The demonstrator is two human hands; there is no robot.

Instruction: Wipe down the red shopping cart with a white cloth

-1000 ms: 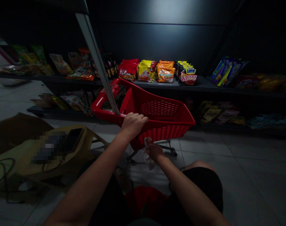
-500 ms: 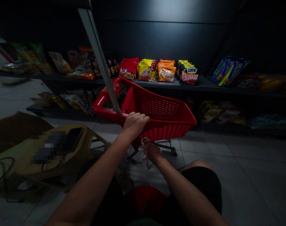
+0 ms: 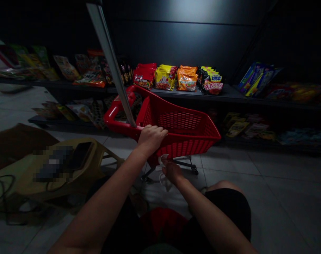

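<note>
A small red plastic shopping cart (image 3: 181,121) stands in front of me, its basket tilted and its side facing me. My left hand (image 3: 153,137) is closed over the near rim of the basket, beside the handle end. Lower down, against the outside of the basket wall, my right hand (image 3: 172,171) pinches a limp white cloth (image 3: 162,160); parts of it hang below my fingers. Dim light hides how the cloth is folded. A metal pole (image 3: 112,63) rises from the cart near its handle.
Behind the cart, a dark shelf (image 3: 173,93) bears red, yellow, orange and black noodle packets (image 3: 164,76). Other snack bags (image 3: 236,128) fill the lower shelf. At left stands a yellowish stool (image 3: 97,155) with a phone (image 3: 81,155) and a blurred-out item on it. A cable hangs nearby.
My right hand has shifted the white cloth slightly against the basket's lower side, and its loops hang differently. My left hand keeps its hold on the rim.
</note>
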